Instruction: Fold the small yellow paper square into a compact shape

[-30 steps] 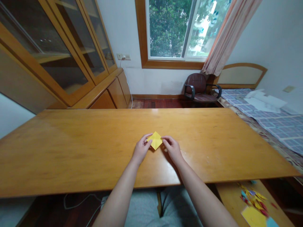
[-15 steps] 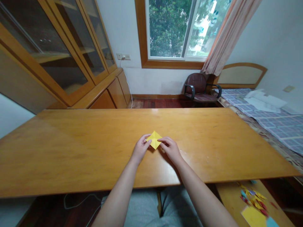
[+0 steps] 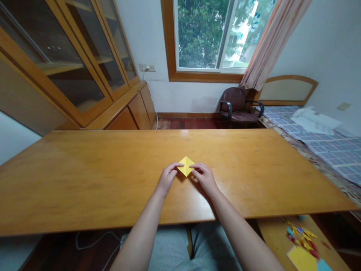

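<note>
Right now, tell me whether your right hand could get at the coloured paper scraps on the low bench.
Probably yes, but not freely: the right hand is pinching the yellow folded paper with the left hand. The coloured paper scraps lie on the low bench, below the table edge, with nothing standing between.

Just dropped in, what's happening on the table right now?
A person sits at a wooden table, with a small folded yellow paper lying diamond-wise on it. The left hand pinches its left corner and the right hand its right corner. Coloured paper scraps lie on a lower surface to the right.
</note>
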Available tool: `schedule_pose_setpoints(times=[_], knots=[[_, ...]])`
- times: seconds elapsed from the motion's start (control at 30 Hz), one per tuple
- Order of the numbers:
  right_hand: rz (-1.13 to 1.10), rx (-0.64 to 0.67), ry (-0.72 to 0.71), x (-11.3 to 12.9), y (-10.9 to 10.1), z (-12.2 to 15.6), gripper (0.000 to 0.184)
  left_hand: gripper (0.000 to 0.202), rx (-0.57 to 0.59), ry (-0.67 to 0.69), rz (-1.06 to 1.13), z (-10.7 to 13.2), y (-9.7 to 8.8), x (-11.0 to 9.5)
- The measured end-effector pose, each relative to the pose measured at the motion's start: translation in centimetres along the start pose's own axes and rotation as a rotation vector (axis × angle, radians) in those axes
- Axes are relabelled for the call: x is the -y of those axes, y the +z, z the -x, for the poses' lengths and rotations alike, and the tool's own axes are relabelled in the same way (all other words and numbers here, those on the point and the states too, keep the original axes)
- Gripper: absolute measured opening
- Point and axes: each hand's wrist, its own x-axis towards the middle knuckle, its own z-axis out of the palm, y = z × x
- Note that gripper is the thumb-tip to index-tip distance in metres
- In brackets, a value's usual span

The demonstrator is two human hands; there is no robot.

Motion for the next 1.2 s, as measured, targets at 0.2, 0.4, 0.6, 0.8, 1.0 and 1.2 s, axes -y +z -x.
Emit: schedule_pose_setpoints(times=[0.2, 0.4, 0.6, 0.8, 1.0, 1.2], knots=[[-0.050, 0.021, -0.015, -0.5, -0.1, -0.2, 0.012, 0.025, 0.009, -0.029, 0.107, 0.2, 0.4, -0.3], [-0.084, 0.025, -0.016, -0.3, -0.2, -0.4, 0.012, 0.020, 0.016, -0.067, 0.114, -0.1, 0.4, 0.6], [-0.083, 0.024, -0.018, 0.2, -0.3, -0.5, 0.010, 0.017, 0.029, -0.021, 0.036, -0.1, 0.3, 1.2], [-0.088, 0.053, -0.033, 0.3, -0.2, -0.4, 0.012, 0.010, 0.019, 0.075, -0.101, -0.1, 0.3, 1.2], [-0.069, 0.039, -0.001, 0.2, -0.1, -0.4, 0.014, 0.010, 0.017, 0.098, -0.126, 0.0, 0.4, 0.9], [-0.078, 0.032, -0.023, -0.1, -0.2, -0.5, 0.017, 0.021, 0.032, 0.042, 0.031, 0.0, 0.9, 0.7]])
